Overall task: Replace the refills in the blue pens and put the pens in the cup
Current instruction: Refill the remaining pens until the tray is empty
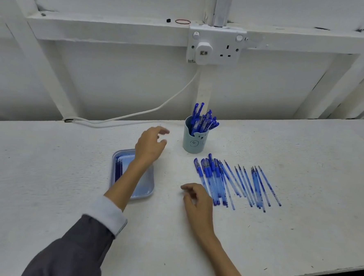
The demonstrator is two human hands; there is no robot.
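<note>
I see the loose blue pens (211, 178) lying side by side just right of my right hand (196, 199), with thin refills (257, 185) fanned out beyond them. The pale blue cup (194, 141), packed with capped pens (201, 122), stands farther ahead, between both hands. My left hand (149, 145) hovers over the blue tray (146, 187), fingers loosely spread and holding nothing. My right hand's fingers are relaxed and empty.
</note>
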